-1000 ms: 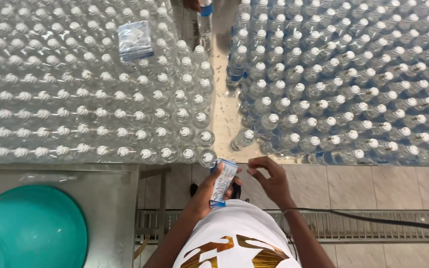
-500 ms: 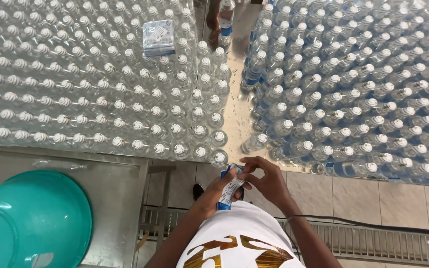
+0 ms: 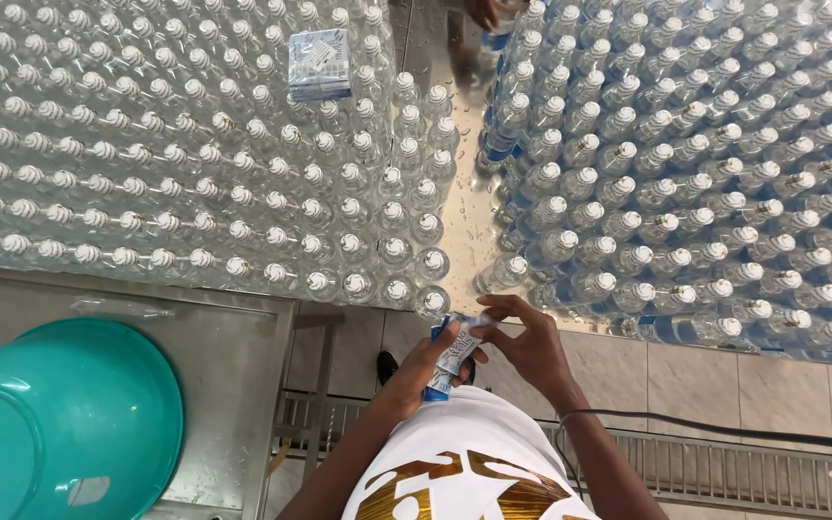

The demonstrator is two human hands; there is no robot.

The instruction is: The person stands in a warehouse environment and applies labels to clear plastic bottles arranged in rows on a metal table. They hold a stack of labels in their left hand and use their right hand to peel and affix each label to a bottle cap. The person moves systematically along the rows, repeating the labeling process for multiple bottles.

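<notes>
Left hand [image 3: 423, 364]: closed around a small stack of blue-and-white labels [image 3: 452, 354], fingers wrapped about its lower part, thumb along the side. The stack stands tilted, its upper end leaning to the right, held in the air just near of the bench edge and above the tiled floor [image 3: 686, 380].

Right hand [image 3: 529, 342]: partly curled, fingertips [image 3: 490, 319] pinched on the top end of the same label stack; palm faces down and left. Both hands meet at the stack, in front of the person's white shirt with gold print [image 3: 459, 462].

Bottles, left block [image 3: 195, 164]: clear plastic, capped, standing upright in close rows on the steel bench [image 3: 464, 221]. The nearest corner bottle [image 3: 432, 302] stands just beside the hands, not touched.

Bottles, right block [image 3: 705, 173]: same kind, upright, tightly packed; a few carry blue bands. A bare strip of wet bench runs between the two blocks.

Packet of labels [image 3: 319, 64]: blue and white, lying flat on the caps of the left block, far from the hands.

Teal basin [image 3: 60, 424]: round, on a lower steel surface, near left.

Black cable [image 3: 724, 429]: runs across the floor grating at right.

Another person's hand [image 3: 483, 12]: at the far edge, on a bottle; grip unclear.
</notes>
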